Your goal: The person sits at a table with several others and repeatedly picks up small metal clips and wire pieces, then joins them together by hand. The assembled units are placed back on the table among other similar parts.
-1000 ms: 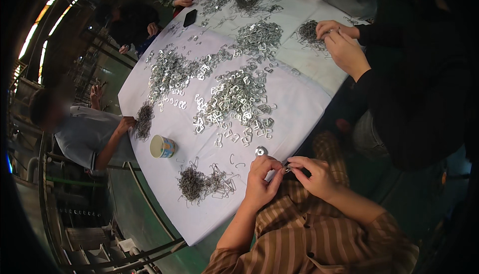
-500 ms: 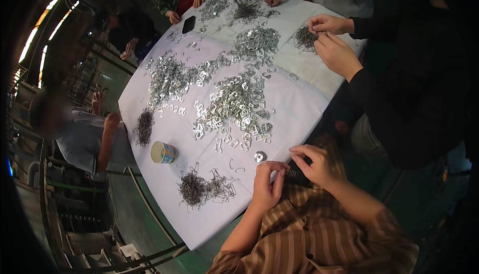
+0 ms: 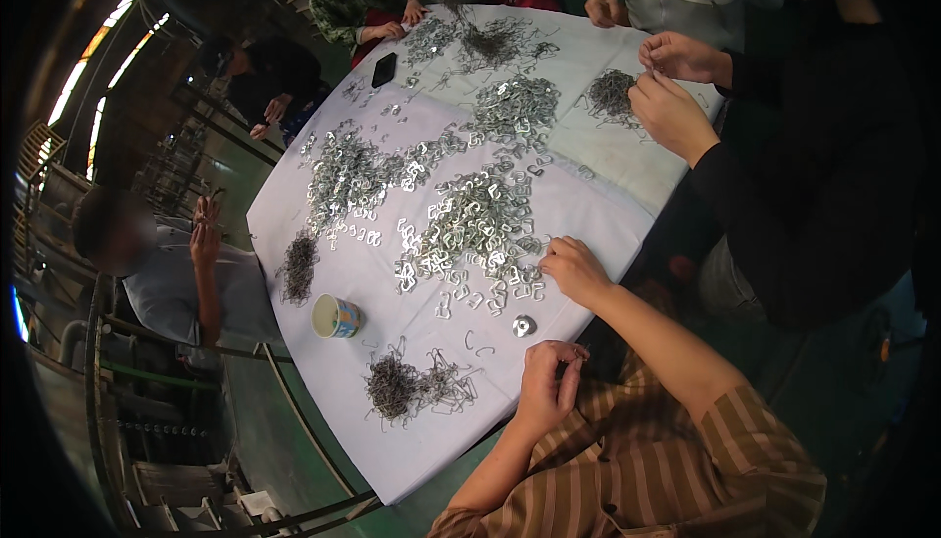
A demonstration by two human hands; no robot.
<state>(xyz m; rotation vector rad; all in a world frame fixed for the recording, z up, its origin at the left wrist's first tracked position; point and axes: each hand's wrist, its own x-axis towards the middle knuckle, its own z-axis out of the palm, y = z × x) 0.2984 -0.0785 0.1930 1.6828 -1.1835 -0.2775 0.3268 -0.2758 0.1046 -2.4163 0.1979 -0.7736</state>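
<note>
My left hand (image 3: 549,381) is at the table's near edge, its fingers curled closed round a few thin wire hooks, mostly hidden by the fingers. My right hand (image 3: 576,271) rests at the right side of a pile of shiny bent metal clips (image 3: 466,220). Its fingertips are drawn together on the cloth beside the outermost clips; whatever is between them is hidden. Between my hands and that pile lies a small round silver metal piece (image 3: 524,325). A tangled heap of dark wire hooks (image 3: 394,386) lies left of my left hand.
A paper cup (image 3: 336,317) stands on the white-covered table (image 3: 333,420). More clips (image 3: 343,175) and a dark wire heap (image 3: 299,269) lie farther left. A black phone (image 3: 384,70) rests near the far edge. At the right, a co-worker's hands (image 3: 671,97) work above another wire heap (image 3: 613,95).
My right hand has left my left hand and moved forward onto the table beside the clips. My left hand stays closed near the edge. The whole view has shifted slightly.
</note>
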